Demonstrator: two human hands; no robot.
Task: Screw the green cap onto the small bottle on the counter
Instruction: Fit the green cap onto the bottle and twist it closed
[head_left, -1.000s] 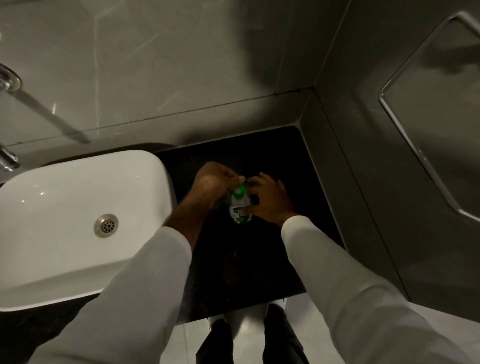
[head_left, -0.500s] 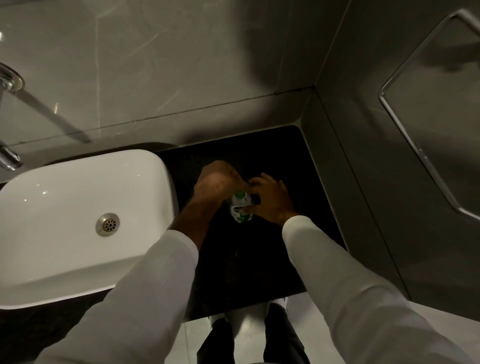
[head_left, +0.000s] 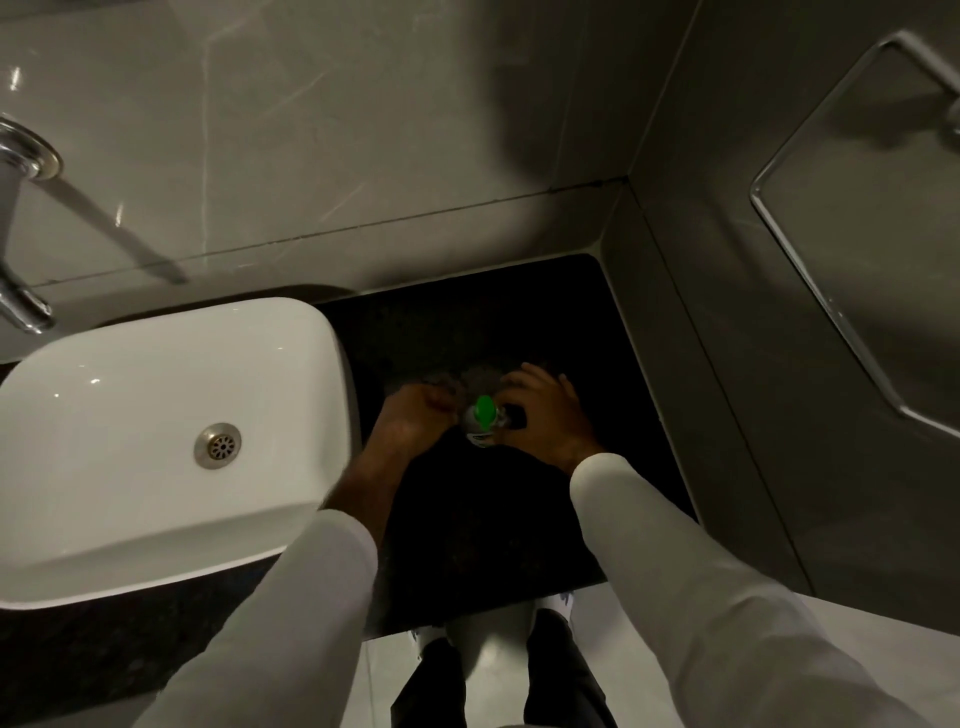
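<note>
Right now the small bottle (head_left: 480, 428) stands upright on the black counter (head_left: 498, 519), to the right of the white basin (head_left: 156, 441) and in from the tiled corner. Its green cap (head_left: 484, 406) sits on top, bright against the dark stone, and looks to be seated on the neck, though how far down it is screwed cannot be told from above. The right hand (head_left: 545, 415) wraps around the bottle's body from the right side, fingers (head_left: 524, 376) curled over behind it and the thumb across the front, gripping it firmly. The left hand (head_left: 415, 418) is just beside the cap on the left, its fingertips bunched together close to the cap's edge; it is blurred, and whether they actually pinch the cap or only hover next to it I cannot tell. Both forearms come in from below in pale long sleeves (head_left: 675, 571). A chrome tap (head_left: 21, 306) juts out at the far left above the basin, and a drain (head_left: 217, 446) sits in the basin's floor.
</note>
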